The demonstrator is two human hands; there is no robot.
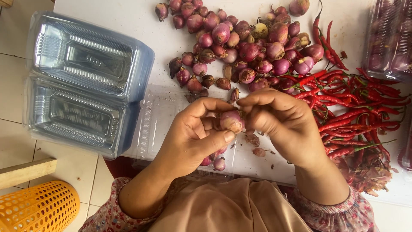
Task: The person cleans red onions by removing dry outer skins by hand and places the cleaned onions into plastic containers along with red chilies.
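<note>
My left hand (195, 133) grips a small purple shallot (231, 120) between thumb and fingers. Fingertips of my right hand (281, 122) pinch at the shallot's top end. Both hands hover over an open clear plastic container (154, 122) lying on the white table (116, 15); a few shallots (219, 163) lie in it under my left hand. A heap of shallots (240, 47) is spread just beyond my hands. A pile of red chili peppers (356, 111) lies to the right of my right hand.
A stack of clear plastic clamshell boxes (86, 81) overhangs the table's left edge. Another clear box (388, 38) holding shallots stands at the far right. An orange perforated basket (38, 208) and a wooden plank (25, 172) are on the tiled floor below left.
</note>
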